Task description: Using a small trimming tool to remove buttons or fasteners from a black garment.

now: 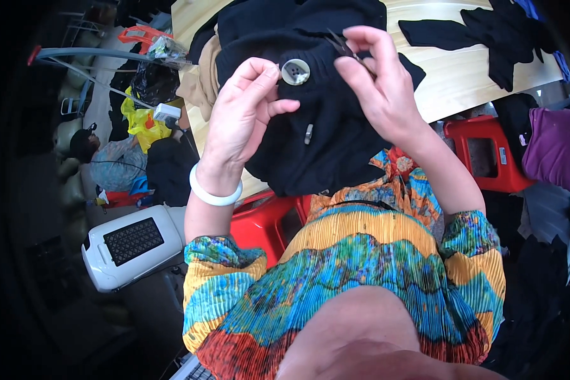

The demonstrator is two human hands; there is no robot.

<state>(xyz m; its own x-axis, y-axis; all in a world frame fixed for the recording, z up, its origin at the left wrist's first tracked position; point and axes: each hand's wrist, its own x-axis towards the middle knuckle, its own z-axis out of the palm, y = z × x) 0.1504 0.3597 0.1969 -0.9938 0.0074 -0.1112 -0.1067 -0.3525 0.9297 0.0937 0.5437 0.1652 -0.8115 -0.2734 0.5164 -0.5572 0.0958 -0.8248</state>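
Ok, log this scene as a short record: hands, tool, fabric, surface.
Left hand: pinched beside large round grey button, contact unclear
Right hand: holds small dark metal snips
Fabric: black knit garment, partly on pale wooden table
On garment: small grey object, kind unclear
Left wrist: smooth white bangle

- Upper centre: left hand [244, 104] with thumb and forefinger pinched together, right beside a pale-rimmed button [296, 72] – whether they grip it is unclear.
- Just right of it: right hand [386, 92] holding small dark scissors [341, 45], over a black knit garment [342, 142].
- Upper right: wooden tabletop [453, 85].
- Right edge: purple cloth [554, 149], near a red stool [519, 178].
- Lower left: white appliance [123, 259].
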